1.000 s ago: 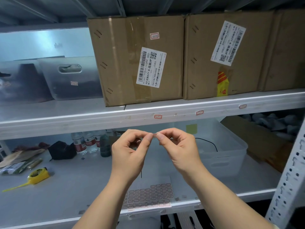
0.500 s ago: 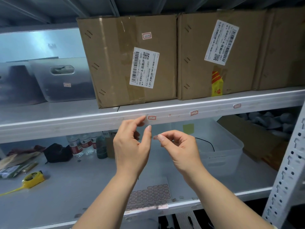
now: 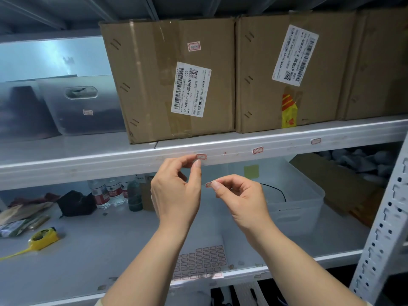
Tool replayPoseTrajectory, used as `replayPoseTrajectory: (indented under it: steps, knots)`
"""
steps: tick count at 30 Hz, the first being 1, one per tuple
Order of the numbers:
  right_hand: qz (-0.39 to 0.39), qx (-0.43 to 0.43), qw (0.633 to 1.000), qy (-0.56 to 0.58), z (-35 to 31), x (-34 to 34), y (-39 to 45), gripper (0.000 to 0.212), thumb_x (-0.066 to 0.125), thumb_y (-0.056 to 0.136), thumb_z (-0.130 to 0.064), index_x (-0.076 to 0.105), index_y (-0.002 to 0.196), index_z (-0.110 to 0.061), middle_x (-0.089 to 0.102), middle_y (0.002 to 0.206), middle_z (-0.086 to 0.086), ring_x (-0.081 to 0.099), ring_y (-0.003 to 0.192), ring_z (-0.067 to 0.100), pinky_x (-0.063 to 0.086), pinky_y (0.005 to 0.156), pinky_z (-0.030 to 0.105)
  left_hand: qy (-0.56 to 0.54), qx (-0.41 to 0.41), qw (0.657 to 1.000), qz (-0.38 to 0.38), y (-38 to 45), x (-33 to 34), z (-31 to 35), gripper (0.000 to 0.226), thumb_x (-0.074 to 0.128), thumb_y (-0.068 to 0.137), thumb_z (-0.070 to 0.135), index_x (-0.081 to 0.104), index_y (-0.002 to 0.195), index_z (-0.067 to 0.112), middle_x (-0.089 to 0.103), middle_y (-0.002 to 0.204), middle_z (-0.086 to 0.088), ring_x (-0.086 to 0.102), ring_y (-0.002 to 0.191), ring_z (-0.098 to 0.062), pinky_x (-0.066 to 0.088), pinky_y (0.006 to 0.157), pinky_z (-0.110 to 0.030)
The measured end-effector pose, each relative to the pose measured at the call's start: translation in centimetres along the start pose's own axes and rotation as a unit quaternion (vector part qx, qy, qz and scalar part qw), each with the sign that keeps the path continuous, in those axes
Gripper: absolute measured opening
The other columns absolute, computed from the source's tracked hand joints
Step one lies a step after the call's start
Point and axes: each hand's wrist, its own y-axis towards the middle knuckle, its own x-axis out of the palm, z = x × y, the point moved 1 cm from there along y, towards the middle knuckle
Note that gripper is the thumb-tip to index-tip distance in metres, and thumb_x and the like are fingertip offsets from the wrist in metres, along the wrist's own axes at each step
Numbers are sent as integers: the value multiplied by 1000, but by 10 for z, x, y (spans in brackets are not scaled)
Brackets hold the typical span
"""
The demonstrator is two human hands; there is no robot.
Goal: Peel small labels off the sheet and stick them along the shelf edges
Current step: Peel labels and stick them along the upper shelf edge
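Observation:
My right hand (image 3: 239,195) pinches a small red-bordered label (image 3: 208,184) between thumb and forefinger, just below the upper shelf edge (image 3: 88,166). My left hand (image 3: 176,188) is raised beside it with fingers apart, its fingertips touching the edge next to a stuck label (image 3: 201,156). Two more labels (image 3: 257,150) (image 3: 315,141) sit further right along the same edge. The label sheet (image 3: 199,262), with several red-bordered labels, lies on the lower shelf between my forearms.
Two cardboard boxes (image 3: 172,80) (image 3: 287,69) stand on the upper shelf, with a clear bin (image 3: 81,104) to their left. Below are a clear plastic tub (image 3: 293,195), water bottles (image 3: 110,192), a yellow tape measure (image 3: 43,238) and a perforated upright (image 3: 384,228) at right.
My hands parted: the left let go of the label and rose to the shelf edge, while the right kept the label. The view shifted slightly.

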Motion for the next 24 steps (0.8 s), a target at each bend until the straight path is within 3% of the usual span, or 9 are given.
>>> replayPoseTrajectory:
  steps: [9,24]
  knots:
    - [-2,-2,1000,-5,1,-4,0,23,76,89,-10,79,73,-26,80,79,2,64,66,6,54,70,20,10,-13,1000,20,7,5,3,6,75,89,37,75,84,36,69,80,14,59,65,-2,46,62,-26]
    - [12,10,1000,-11,3,-4,1,14,77,89,-10,79,78,-19,80,83,12,64,67,7,54,71,23,31,29,999,3,1,5,1,12,71,94,37,71,86,28,64,84,14,55,61,-3,42,58,-25]
